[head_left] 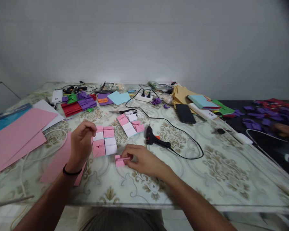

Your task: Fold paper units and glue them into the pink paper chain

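Observation:
My right hand [141,159] pinches a small folded piece of pink paper [120,162] just above the tablecloth. My left hand [81,141] is raised with curled fingers beside a checkered panel of pink and white folded paper squares [104,141]; what its fingers hold, if anything, is hidden. A second pink and white checkered panel [130,124] lies at an angle farther back. To the right of that panel rests a black hot glue gun [156,138] with its cord. A pink paper sheet [56,162] lies partly under my left forearm.
Large pink sheets [21,134] cover the left side. Scissors [127,111], a white power strip [144,97] and stacked red and purple papers [78,105] lie toward the back. A black phone [185,113] sits at right. Another person's hand [285,129] is over purple pieces [262,115].

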A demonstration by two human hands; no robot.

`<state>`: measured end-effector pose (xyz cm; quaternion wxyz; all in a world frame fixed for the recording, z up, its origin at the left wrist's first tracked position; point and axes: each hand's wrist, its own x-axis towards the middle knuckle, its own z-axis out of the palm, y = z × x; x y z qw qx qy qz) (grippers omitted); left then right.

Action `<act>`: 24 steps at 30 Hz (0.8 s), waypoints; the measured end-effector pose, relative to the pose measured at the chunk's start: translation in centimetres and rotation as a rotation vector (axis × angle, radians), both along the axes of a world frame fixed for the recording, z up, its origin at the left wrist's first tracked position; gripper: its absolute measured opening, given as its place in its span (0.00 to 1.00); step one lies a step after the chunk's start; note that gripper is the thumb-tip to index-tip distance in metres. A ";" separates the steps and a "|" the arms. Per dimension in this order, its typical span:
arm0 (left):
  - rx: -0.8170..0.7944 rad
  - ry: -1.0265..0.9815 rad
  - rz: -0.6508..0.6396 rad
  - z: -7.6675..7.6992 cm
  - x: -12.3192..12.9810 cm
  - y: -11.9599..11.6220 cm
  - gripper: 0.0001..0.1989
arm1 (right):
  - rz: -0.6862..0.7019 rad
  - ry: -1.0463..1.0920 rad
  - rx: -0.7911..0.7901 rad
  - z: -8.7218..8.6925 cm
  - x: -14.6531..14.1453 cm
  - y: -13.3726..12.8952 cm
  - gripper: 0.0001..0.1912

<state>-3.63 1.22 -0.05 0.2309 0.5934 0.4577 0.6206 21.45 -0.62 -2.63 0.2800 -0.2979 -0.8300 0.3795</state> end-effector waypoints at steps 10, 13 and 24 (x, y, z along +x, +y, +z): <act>-0.132 0.114 -0.041 0.2 0.2 -0.1 0.08 | 0.009 0.061 0.049 -0.2 0.0 0.2 0.13; -0.179 0.252 -0.213 0.1 0.7 -0.1 0.07 | -0.061 0.100 0.064 -0.2 -0.1 0.3 0.12; -0.127 0.458 -0.360 -2.4 4.0 -1.8 0.01 | -0.246 0.162 0.126 0.3 0.1 0.5 0.06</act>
